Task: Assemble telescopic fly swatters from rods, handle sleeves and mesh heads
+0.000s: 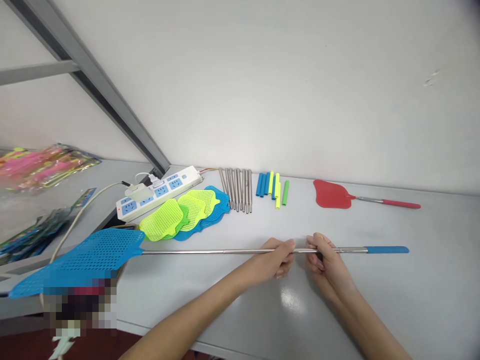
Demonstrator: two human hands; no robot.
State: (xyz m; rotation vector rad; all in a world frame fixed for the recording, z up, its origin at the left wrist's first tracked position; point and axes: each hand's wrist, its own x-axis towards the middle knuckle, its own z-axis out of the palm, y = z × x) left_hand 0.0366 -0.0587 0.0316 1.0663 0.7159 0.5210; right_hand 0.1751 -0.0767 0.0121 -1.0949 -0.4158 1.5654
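A blue fly swatter (112, 252) with a long, drawn-out metal rod lies crosswise in front of me, its perforated head at the left and its blue grip at the right. My left hand (277, 257) is closed round the middle of the rod. Just right of it, my right hand (324, 255) pinches the thicker part of the same rod, a short stretch from the grip. Behind my hands lie several metal rods (240, 190) side by side. Blue, yellow and green sleeves (273, 187) rest to their right. Loose green, yellow and blue swatter heads (161, 220) overlap at the left.
A complete red fly swatter (332, 194) lies at the back right by the wall. A white power strip (161, 192) with plugs and a cable stands at the back left, near a grey metal frame (108, 100). Packaged pink and yellow items (45, 162) lie at far left.
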